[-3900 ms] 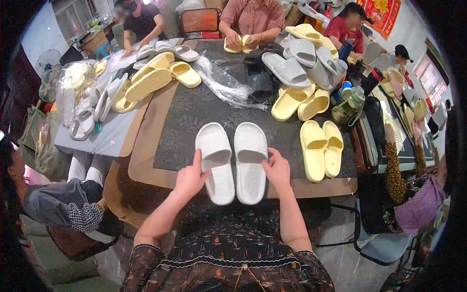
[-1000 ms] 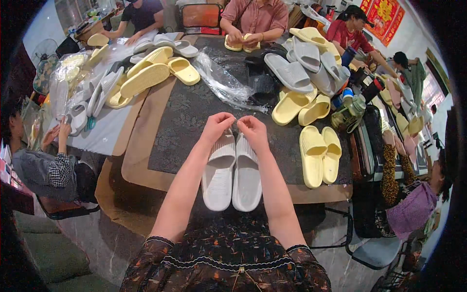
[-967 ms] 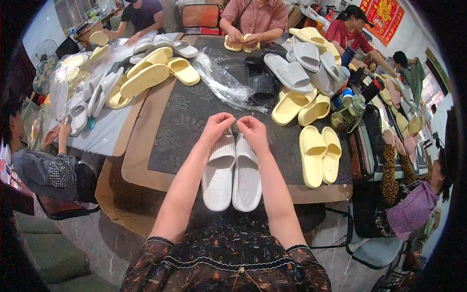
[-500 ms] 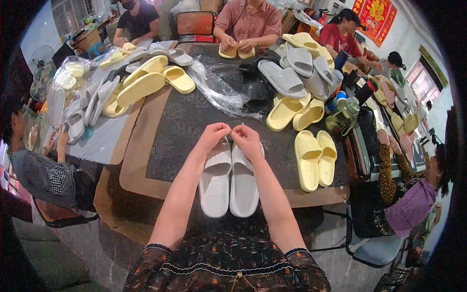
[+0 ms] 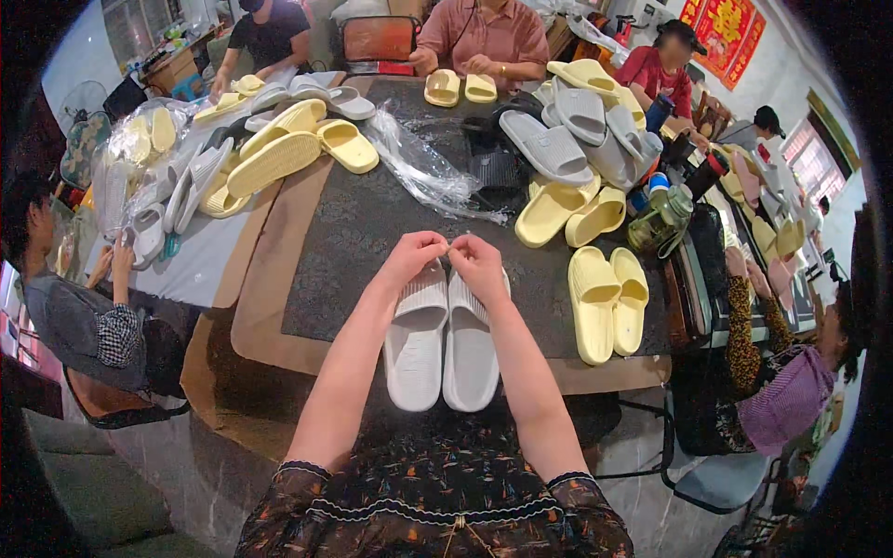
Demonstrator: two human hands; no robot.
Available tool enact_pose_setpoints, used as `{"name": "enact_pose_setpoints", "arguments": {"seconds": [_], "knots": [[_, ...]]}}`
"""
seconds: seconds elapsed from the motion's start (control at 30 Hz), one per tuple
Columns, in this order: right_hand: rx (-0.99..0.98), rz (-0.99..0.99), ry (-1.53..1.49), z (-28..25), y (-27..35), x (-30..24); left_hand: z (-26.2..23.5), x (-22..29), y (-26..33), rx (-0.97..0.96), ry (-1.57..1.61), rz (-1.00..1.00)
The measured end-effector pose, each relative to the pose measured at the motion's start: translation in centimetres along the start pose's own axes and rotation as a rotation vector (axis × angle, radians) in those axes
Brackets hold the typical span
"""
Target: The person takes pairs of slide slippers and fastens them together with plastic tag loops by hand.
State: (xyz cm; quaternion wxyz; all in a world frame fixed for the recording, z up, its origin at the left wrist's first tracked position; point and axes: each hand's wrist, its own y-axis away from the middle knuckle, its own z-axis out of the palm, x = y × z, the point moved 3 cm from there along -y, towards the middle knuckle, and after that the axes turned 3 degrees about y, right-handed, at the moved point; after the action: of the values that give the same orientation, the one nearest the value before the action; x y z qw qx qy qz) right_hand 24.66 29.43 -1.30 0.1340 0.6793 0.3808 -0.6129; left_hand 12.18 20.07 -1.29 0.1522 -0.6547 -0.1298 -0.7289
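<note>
A pair of grey slide slippers (image 5: 415, 363) lies side by side in front of me, heels toward my body and jutting over the table's near edge. My left hand (image 5: 414, 259) and my right hand (image 5: 477, 264) meet above their far ends, just beyond the ribbed straps. Thumbs and fingers of both are pinched close together. Whatever sits between the fingertips is too small to make out. To the right of my right hand stands a pair of yellow slippers (image 5: 593, 302) on the dark mat (image 5: 326, 270).
Crumpled clear plastic bags (image 5: 423, 172) lie beyond my hands. A heap of grey and yellow slippers (image 5: 549, 149) rises at the far right, beside a green-tinted bottle (image 5: 660, 221). More slippers (image 5: 274, 167) cover the left side. Co-workers sit around the tables, one opposite (image 5: 484, 42).
My hands stay pinched together over the grey slippers, almost unmoved. The co-worker opposite has let go of the yellow slippers and drawn both hands back. The whole view has shifted slightly.
</note>
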Motion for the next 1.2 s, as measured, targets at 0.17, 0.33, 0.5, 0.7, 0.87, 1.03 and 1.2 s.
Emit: {"name": "enact_pose_setpoints", "arguments": {"seconds": [0.17, 0.33, 0.5, 0.7, 0.87, 1.03, 1.2], "knots": [[-0.012, 0.041, 0.003, -0.3, -0.1, 0.7, 0.1, -0.3, -0.2, 0.011, -0.079, 0.002], [0.018, 0.007, 0.025, -0.3, -0.1, -1.1, -0.6, -0.8, -0.3, 0.056, -0.004, 0.024], [-0.009, 0.111, -0.127, -0.4, -0.1, -0.4, -0.1, 0.1, 0.0, 0.071, 0.060, -0.021], [-0.002, 0.069, -0.164, -0.2, -0.2, -0.1, 0.0, 0.2, 0.2, 0.054, 0.081, -0.021], [-0.012, 0.027, -0.134, -0.2, -0.1, -0.1, -0.2, -0.3, -0.2, 0.029, 0.042, -0.033], [-0.024, 0.054, -0.122, -0.3, 0.1, -0.6, -0.2, -0.5, -0.1, -0.013, 0.044, -0.039], [-0.023, 0.032, -0.108, -0.4, 0.2, -0.7, 0.1, -0.6, 0.1, -0.008, 0.111, -0.069]]}}
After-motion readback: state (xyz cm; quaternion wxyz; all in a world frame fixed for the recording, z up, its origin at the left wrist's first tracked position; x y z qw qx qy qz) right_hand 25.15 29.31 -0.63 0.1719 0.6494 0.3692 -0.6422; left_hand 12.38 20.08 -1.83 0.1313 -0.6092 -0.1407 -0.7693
